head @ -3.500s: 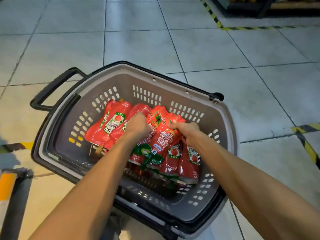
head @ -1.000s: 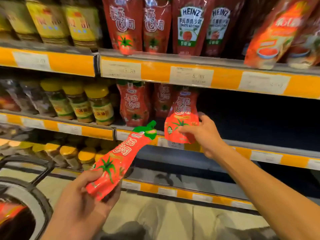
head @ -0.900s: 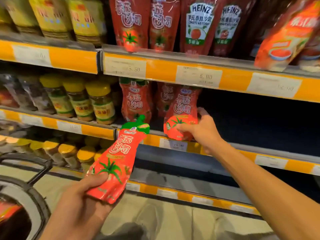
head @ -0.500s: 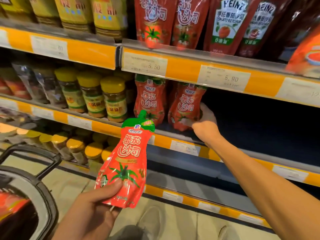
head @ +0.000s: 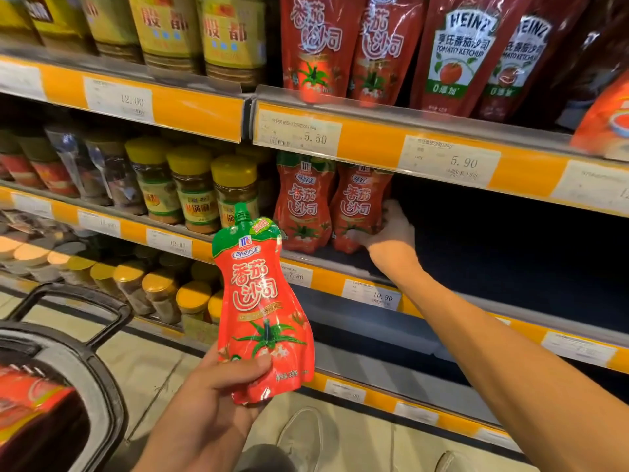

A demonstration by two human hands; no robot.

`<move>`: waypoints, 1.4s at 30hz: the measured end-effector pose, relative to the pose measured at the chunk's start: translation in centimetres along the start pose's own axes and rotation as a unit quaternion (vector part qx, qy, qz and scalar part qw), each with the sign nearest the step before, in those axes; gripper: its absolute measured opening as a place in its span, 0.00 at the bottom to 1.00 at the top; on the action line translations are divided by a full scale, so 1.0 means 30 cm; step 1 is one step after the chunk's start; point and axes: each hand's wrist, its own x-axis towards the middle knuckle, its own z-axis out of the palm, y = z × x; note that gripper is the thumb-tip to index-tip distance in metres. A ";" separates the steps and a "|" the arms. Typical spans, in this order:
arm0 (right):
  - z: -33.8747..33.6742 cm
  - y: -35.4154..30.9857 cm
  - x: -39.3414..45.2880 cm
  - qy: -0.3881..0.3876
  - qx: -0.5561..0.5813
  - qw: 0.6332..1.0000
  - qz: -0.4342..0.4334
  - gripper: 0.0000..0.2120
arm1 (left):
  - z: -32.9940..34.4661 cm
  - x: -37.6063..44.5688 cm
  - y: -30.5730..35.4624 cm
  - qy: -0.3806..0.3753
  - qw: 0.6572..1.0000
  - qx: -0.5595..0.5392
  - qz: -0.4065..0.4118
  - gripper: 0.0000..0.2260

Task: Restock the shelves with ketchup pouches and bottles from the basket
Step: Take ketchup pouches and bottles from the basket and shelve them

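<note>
My left hand [head: 211, 400] grips the bottom of a red ketchup pouch with a green spout [head: 262, 301], held upright in front of the shelves. My right hand [head: 391, 233] reaches onto the middle shelf [head: 340, 267] and holds the lower right side of a second red pouch [head: 359, 206], which stands upright next to another pouch of the same kind [head: 303, 202]. The basket [head: 85, 376] sits at the lower left, with red pouches [head: 27, 403] showing inside.
To the right of my right hand the middle shelf is dark with nothing visible on it. Heinz pouches [head: 459, 52] and more red pouches stand on the upper shelf. Yellow-lidded jars [head: 194, 189] fill the shelves to the left. Shoes [head: 303, 434] show on the floor.
My right hand has carried its pouch from the shelf edge inward and stood it beside the other pouch. My left hand has turned its pouch from tilted to upright.
</note>
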 end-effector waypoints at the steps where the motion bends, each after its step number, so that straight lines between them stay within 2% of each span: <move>1: 0.001 -0.003 0.001 -0.003 -0.003 1.000 -0.001 0.38 | -0.006 0.006 -0.005 0.001 1.000 0.006 0.003 0.36; 6: -0.001 -0.027 -0.001 -0.024 -0.014 1.000 0.009 0.39 | -0.009 0.026 -0.029 0.006 0.998 0.059 0.016 0.41; 8: -0.019 -0.041 -0.026 -0.023 -0.012 1.000 0.014 0.37 | 0.000 0.027 -0.035 0.019 0.997 0.077 0.021 0.39; 10: -0.053 -0.053 -0.083 0.014 0.022 1.000 -0.001 0.30 | 0.016 0.026 -0.035 0.026 0.994 0.101 0.029 0.36; 12: -0.108 -0.065 -0.171 0.034 0.096 0.995 0.003 0.18 | 0.032 0.028 -0.036 0.032 0.991 0.128 0.035 0.35; 13: -0.139 -0.071 -0.222 -0.004 0.158 0.987 0.024 0.14 | 0.041 0.030 -0.035 0.029 0.990 0.135 0.034 0.33; 15: -0.194 -0.075 -0.337 -0.157 0.250 0.954 0.056 0.11 | 0.071 0.035 -0.031 0.009 0.990 0.138 0.028 0.29; 17: -0.234 -0.076 -0.440 -0.288 0.256 0.921 0.060 0.15 | 0.106 0.054 -0.028 -0.013 0.988 0.149 0.030 0.27; 19: -0.249 -0.075 -0.499 -0.329 0.264 0.905 0.062 0.20 | 0.144 0.081 -0.030 -0.034 0.984 0.174 0.036 0.25; 22: -0.260 -0.079 -0.510 -0.282 0.292 0.910 0.079 0.24 | 0.189 0.131 -0.040 -0.061 0.976 0.206 0.043 0.21; 25: -0.268 -0.074 -0.481 -0.213 0.304 0.925 0.078 0.16 | 0.221 0.189 -0.040 -0.090 0.966 0.237 0.050 0.17; 27: -0.265 -0.064 -0.449 -0.166 0.290 0.940 0.059 0.11 | 0.221 0.251 -0.036 -0.062 0.950 0.293 0.089 0.18; 28: -0.262 -0.061 -0.429 -0.142 0.276 0.950 0.046 0.11 | 0.211 0.287 -0.029 -0.023 0.929 0.349 0.122 0.19; 29: -0.256 -0.058 -0.407 -0.119 0.255 0.959 0.030 0.11 | 0.194 0.325 -0.019 0.025 0.890 0.425 0.163 0.20; 31: -0.239 -0.059 -0.362 -0.086 0.212 0.973 0.000 0.11 | 0.149 0.389 0.002 0.100 0.762 0.594 0.238 0.24; 33: -0.208 -0.064 -0.320 -0.071 0.189 0.979 -0.020 0.11 | 0.112 0.430 0.014 0.129 0.637 0.708 0.276 0.25; 35: -0.167 -0.069 -0.281 -0.052 0.176 0.983 -0.027 0.11 | 0.091 0.462 0.013 0.147 0.554 0.757 0.315 0.24; 37: -0.130 -0.072 -0.242 -0.028 0.149 0.988 -0.041 0.12 | 0.091 0.478 0.006 0.166 0.500 0.775 0.349 0.23; 39: -0.101 -0.067 -0.207 -0.012 0.121 0.991 -0.060 0.12 | 0.094 0.490 0.000 0.179 0.461 0.787 0.369 0.22; 42: -0.067 -0.055 -0.179 -0.008 0.123 0.990 -0.065 0.14 | 0.083 0.512 0.006 0.169 0.432 0.794 0.393 0.20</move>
